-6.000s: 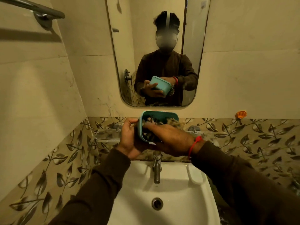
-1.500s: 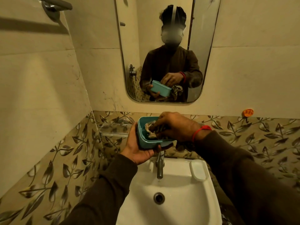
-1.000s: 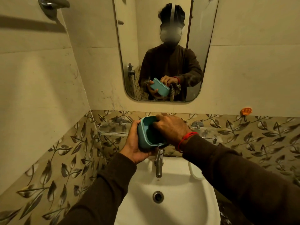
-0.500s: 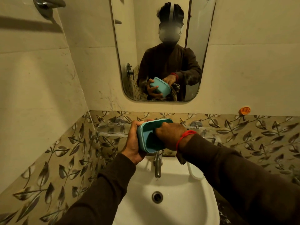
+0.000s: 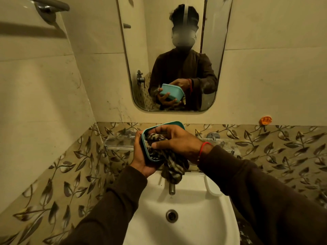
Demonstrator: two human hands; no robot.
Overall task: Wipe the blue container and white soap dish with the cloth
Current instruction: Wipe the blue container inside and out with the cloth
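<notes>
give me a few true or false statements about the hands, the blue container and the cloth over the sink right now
1. The left hand holds the blue container from its left side. True.
2. The right hand presses the cloth inside the container. True.
3. The container rests in the sink. False: it is held up in the air above the tap.
4. All of the cloth sits inside the container. False: part of it hangs out below, over the tap.
5. The white soap dish is in the left hand. False: it sits on the sink's right rim.
</notes>
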